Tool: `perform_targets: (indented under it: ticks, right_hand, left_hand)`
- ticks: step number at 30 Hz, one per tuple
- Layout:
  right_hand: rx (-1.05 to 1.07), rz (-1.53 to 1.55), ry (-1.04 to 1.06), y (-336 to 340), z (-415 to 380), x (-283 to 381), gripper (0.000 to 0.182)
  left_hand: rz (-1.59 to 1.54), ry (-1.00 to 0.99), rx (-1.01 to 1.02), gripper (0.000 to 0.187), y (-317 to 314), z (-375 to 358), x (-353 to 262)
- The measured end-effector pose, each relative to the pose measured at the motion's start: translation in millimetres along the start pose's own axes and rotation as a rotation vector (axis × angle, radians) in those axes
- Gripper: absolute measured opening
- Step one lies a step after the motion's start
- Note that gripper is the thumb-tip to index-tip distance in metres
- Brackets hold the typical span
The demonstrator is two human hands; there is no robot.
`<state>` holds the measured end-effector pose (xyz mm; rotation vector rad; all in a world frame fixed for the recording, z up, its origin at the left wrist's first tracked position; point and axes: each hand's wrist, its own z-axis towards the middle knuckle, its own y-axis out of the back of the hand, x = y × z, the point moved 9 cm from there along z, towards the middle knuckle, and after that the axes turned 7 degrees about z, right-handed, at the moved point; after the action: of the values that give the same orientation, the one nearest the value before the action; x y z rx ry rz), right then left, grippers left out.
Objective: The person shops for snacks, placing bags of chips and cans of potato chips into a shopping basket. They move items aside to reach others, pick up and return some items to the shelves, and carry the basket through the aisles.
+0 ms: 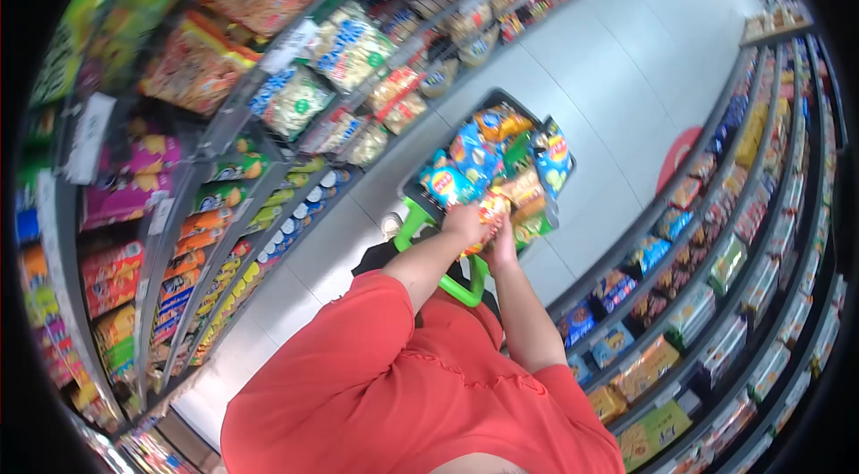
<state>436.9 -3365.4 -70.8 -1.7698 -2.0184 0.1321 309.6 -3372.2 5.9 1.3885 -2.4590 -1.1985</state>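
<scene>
Between my two hands is a small red and yellow snack packet [493, 206], held over the near end of a dark basket [497, 97]. My left hand [464, 223] is closed on the packet's left side. On its right side, my right hand [503, 242] has its fingers closed round the lower part. Blue snack bags [475, 155], an orange bag [502, 122] and a tan packet [524, 194] fill the basket. The green handle [411, 222] of the basket shows on the near side, below my hands.
Shelves of bagged snacks [350, 46] run along the left, close to the basket. On the right stand curved-looking shelves of packets [652, 253]. Grey floor tiles [598, 116] lie between them, with a red round mark [677, 158] near the right shelves.
</scene>
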Motion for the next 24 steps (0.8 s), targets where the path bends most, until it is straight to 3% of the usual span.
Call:
perform_targets:
  ticks: [1,7,10,13,15,17,18,20,24]
  right_hand:
    - [0.102,0.056,0.06,-31,-40,21,0.07]
    - [0.19,0.109,0.026,-73,-92,35,0.072]
    - [0.255,-0.017,0.262,-99,-111,59,0.073]
    - [0.252,0.024,0.308,-141,-135,76,0.076]
    - [0.373,-0.006,0.387,-184,-152,91,0.075]
    - [0.738,0.029,0.548,-251,-190,110,0.077]
    - [0.747,0.023,0.552,-274,-204,113,0.077]
    - [0.962,-0.043,0.691,-333,-251,123,0.084]
    - [1.136,-0.108,0.686,-416,-277,107,0.092]
  left_hand:
    - [-0.022,-0.008,-0.033,0.059,14,-6,-7]
    - [-0.002,-0.299,-0.226,0.061,112,-35,-26]
    - [0.033,-0.385,-0.348,0.066,188,-75,-26]
    - [0.113,-0.438,-0.466,0.065,250,-124,-17]
    - [0.148,-0.452,-0.51,0.066,286,-171,-12]
    - [0.264,-0.559,-0.893,0.065,322,-225,-9]
    - [0.264,-0.556,-0.905,0.065,335,-241,-2]
    - [0.32,-0.584,-1.289,0.066,374,-302,9]
    - [0.385,-0.511,-1.433,0.064,411,-355,47]
